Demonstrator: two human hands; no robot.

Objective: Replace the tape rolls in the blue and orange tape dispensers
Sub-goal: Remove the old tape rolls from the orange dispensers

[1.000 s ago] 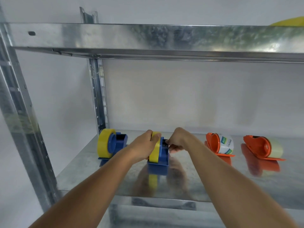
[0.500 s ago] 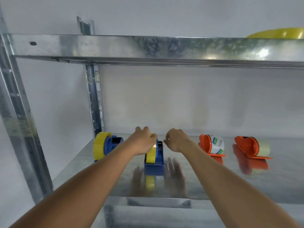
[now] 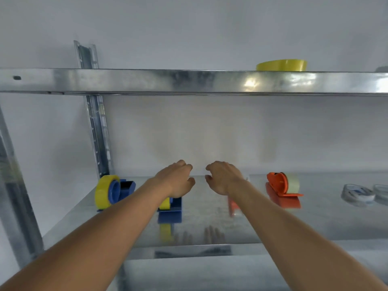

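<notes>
At the far left of the lower metal shelf [image 3: 210, 232] stands a blue tape dispenser [image 3: 119, 191] carrying a yellow roll [image 3: 102, 194], upright and close to the rear upright post [image 3: 94, 122]. Next along, a second blue dispenser [image 3: 173, 204] with its own yellow tape roll [image 3: 164, 203] sits mostly hidden under the left hand [image 3: 176, 179], which hangs above it with fingers loosely curled — gripping nothing. Just beside it the right hand [image 3: 223, 178] hovers the same way, fingers bent and empty, apart from the left. Below that wrist an orange dispenser [image 3: 233, 207] shows only as a blurred sliver. Further right a second orange dispenser [image 3: 281, 186] holds a pale clear roll [image 3: 292, 182]. Near the right edge lie flat clear rolls [image 3: 358, 194]. On the upper shelf [image 3: 189, 80] rests a loose yellow roll [image 3: 281, 65] — well above everything else.
</notes>
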